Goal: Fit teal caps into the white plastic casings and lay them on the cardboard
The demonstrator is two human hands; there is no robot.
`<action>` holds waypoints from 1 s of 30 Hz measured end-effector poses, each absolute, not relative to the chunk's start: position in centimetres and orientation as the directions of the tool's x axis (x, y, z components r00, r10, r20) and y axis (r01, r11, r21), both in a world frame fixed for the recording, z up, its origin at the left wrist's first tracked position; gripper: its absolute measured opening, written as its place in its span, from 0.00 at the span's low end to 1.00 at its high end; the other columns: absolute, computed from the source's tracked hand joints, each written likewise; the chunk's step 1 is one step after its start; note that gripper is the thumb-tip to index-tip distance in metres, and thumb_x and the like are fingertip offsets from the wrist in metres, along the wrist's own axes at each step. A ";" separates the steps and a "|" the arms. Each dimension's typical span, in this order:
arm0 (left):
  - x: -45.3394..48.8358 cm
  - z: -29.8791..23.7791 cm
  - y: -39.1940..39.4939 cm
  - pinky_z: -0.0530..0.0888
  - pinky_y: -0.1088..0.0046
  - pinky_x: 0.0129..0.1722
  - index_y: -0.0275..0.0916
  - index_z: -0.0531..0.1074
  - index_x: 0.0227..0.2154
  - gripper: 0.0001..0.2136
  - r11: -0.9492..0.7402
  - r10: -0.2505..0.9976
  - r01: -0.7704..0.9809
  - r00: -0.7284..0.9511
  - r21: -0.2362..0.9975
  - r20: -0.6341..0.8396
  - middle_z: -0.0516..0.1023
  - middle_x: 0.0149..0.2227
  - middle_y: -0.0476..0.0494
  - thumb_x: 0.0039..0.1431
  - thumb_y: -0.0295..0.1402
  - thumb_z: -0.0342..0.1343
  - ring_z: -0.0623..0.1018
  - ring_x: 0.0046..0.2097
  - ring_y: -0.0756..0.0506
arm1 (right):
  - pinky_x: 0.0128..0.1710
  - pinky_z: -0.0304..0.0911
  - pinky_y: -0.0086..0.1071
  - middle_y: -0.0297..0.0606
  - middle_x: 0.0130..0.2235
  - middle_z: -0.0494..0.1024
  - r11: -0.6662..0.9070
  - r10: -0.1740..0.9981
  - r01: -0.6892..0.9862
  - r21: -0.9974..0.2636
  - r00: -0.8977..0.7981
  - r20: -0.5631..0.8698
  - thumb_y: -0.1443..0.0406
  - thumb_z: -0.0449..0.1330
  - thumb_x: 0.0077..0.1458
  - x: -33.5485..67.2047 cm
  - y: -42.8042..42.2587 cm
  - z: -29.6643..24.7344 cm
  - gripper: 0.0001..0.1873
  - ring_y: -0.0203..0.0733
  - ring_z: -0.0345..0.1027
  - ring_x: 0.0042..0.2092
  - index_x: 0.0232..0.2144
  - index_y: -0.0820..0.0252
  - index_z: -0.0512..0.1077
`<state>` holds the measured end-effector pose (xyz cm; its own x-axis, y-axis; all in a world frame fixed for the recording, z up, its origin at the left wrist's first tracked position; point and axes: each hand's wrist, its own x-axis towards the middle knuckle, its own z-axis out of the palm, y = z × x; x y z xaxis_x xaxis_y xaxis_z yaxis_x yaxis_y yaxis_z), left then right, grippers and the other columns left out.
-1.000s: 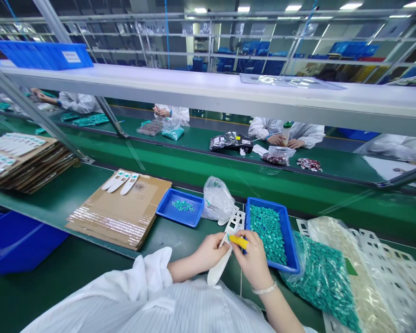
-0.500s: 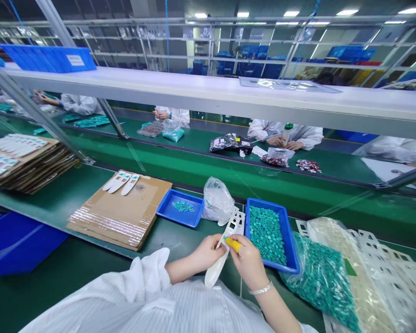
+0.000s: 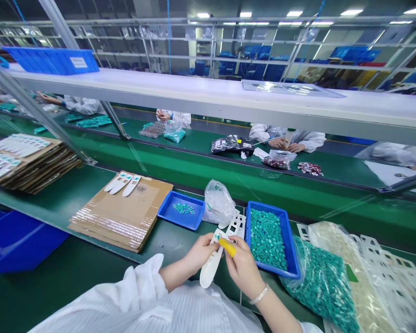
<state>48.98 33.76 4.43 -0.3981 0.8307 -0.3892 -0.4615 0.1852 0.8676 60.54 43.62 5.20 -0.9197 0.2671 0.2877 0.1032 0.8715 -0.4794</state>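
A long white plastic panel [image 3: 209,268] with a rounded end and cut-outs is tilted over my lap. My left hand [image 3: 197,253] grips its side, with the thumb on top. A small teal part [image 3: 217,237] sits near the panel's far end. My right hand [image 3: 243,268] is closed at the panel's right edge around a yellow tapered piece [image 3: 228,248], whose tip points at the panel. Whether this is a short handle or a finger cover, I cannot tell. More white panels [image 3: 241,225] lie just beyond, partly hidden by my hands.
Teal rings fill a blue tray [image 3: 293,252] on the right; a smaller blue tray [image 3: 182,224] holds a few. Bags of teal parts [image 3: 327,280] lie farther right. Finished-looking panels [image 3: 131,185] rest on cardboard [image 3: 121,217] at left. A shelf [image 3: 194,88] crosses overhead; co-workers sit opposite.
The white panel has come slightly left and turned so more of its face shows. Its teal part is now more visible. Both hands moved with it, and the yellow piece shifted left.
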 end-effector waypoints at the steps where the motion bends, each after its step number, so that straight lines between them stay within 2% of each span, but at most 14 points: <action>1: 48.8 4.5 33.7 0.66 0.72 0.30 0.34 0.65 0.30 0.13 0.186 0.838 -0.491 -0.374 0.851 -0.399 0.70 0.26 0.50 0.45 0.39 0.55 0.70 0.27 0.51 | 0.45 0.64 0.44 0.43 0.42 0.72 0.852 0.295 0.111 -0.512 -0.909 0.293 0.74 0.48 0.51 60.6 43.6 5.2 0.21 0.45 0.61 0.49 0.47 0.57 0.65; 5: 48.1 4.5 33.4 0.68 0.72 0.31 0.34 0.66 0.31 0.17 0.210 0.855 -0.506 -0.320 0.837 -0.408 0.72 0.28 0.48 0.46 0.44 0.55 0.71 0.26 0.51 | 0.48 0.62 0.45 0.43 0.46 0.70 0.777 0.411 0.123 -0.618 -0.842 0.349 0.71 0.49 0.52 60.4 42.7 4.9 0.20 0.46 0.59 0.52 0.48 0.56 0.64; 7: 47.7 4.7 33.1 0.69 0.72 0.30 0.34 0.67 0.33 0.17 0.230 0.854 -0.453 -0.329 0.861 -0.402 0.73 0.28 0.47 0.47 0.45 0.54 0.71 0.26 0.51 | 0.49 0.61 0.47 0.45 0.48 0.68 0.670 0.553 0.166 -0.724 -0.762 0.337 0.68 0.51 0.52 60.0 42.1 4.7 0.20 0.47 0.59 0.52 0.49 0.57 0.63; 9: 47.3 5.2 32.7 0.68 0.73 0.28 0.34 0.68 0.34 0.17 0.249 0.860 -0.314 -0.364 0.916 -0.359 0.73 0.29 0.45 0.50 0.44 0.51 0.71 0.26 0.50 | 0.47 0.63 0.46 0.46 0.47 0.69 0.438 0.694 0.197 -0.877 -0.694 0.190 0.64 0.52 0.52 59.4 41.4 4.7 0.19 0.46 0.64 0.48 0.48 0.59 0.63; 10: 47.1 5.6 32.5 0.68 0.73 0.28 0.34 0.68 0.36 0.16 0.255 0.865 -0.210 -0.388 0.944 -0.319 0.73 0.30 0.45 0.52 0.43 0.49 0.72 0.27 0.50 | 0.46 0.64 0.44 0.46 0.45 0.71 0.295 0.720 0.197 -0.935 -0.689 0.082 0.62 0.52 0.52 59.1 41.1 4.9 0.18 0.46 0.66 0.46 0.46 0.61 0.64; 12: 46.5 6.3 31.9 0.67 0.74 0.29 0.37 0.68 0.42 0.17 0.265 0.872 0.041 -0.437 0.963 -0.221 0.74 0.32 0.45 0.54 0.41 0.47 0.72 0.28 0.50 | 0.43 0.66 0.42 0.45 0.40 0.74 0.063 0.693 0.186 -0.980 -0.716 -0.092 0.60 0.53 0.52 58.3 40.6 5.3 0.16 0.44 0.69 0.41 0.41 0.62 0.67; 14: 45.9 7.0 31.4 0.64 0.76 0.28 0.40 0.65 0.48 0.18 0.284 0.878 0.254 -0.457 0.925 -0.144 0.75 0.29 0.46 0.55 0.39 0.46 0.70 0.25 0.50 | 0.43 0.65 0.40 0.44 0.38 0.75 -0.035 0.672 0.179 -0.983 -0.724 -0.156 0.58 0.54 0.50 57.6 40.1 5.8 0.15 0.44 0.69 0.40 0.38 0.62 0.69; 16: 45.4 7.4 31.0 0.61 0.77 0.25 0.40 0.64 0.49 0.19 0.292 0.887 0.374 -0.451 0.880 -0.102 0.73 0.23 0.49 0.56 0.38 0.44 0.66 0.21 0.51 | 0.41 0.66 0.39 0.43 0.38 0.76 -0.057 0.692 0.167 -0.984 -0.704 -0.160 0.58 0.56 0.49 56.9 39.6 6.2 0.15 0.44 0.69 0.39 0.36 0.62 0.69; 19: 44.8 7.7 30.4 0.57 0.77 0.22 0.40 0.65 0.49 0.19 0.265 0.903 0.441 -0.424 0.857 -0.061 0.68 0.18 0.51 0.57 0.38 0.42 0.61 0.18 0.52 | 0.38 0.66 0.37 0.43 0.36 0.76 -0.053 0.717 0.149 -0.987 -0.683 -0.142 0.58 0.56 0.49 56.1 39.1 6.3 0.14 0.42 0.69 0.36 0.35 0.62 0.69; 25: 43.5 7.6 29.9 0.56 0.77 0.22 0.40 0.63 0.51 0.20 0.244 0.923 0.497 -0.382 0.833 -0.042 0.68 0.18 0.51 0.58 0.38 0.41 0.62 0.18 0.52 | 0.36 0.66 0.35 0.42 0.35 0.76 -0.015 0.744 0.165 -0.986 -0.657 -0.121 0.58 0.56 0.48 55.0 38.6 6.3 0.13 0.40 0.69 0.33 0.33 0.61 0.69; 30: 42.2 7.3 29.6 0.60 0.76 0.25 0.39 0.61 0.53 0.21 0.247 0.927 0.503 -0.372 0.828 -0.051 0.72 0.22 0.48 0.59 0.38 0.38 0.67 0.22 0.50 | 0.34 0.66 0.34 0.41 0.33 0.76 0.004 0.740 0.188 -0.982 -0.661 -0.124 0.58 0.57 0.48 54.0 38.3 6.3 0.12 0.40 0.69 0.32 0.32 0.61 0.69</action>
<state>42.18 29.63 7.29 -0.3718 0.9269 -0.0508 0.5026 0.2470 0.8285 54.04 38.29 6.33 -0.6613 0.7399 -0.1237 0.1882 0.0040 -0.9821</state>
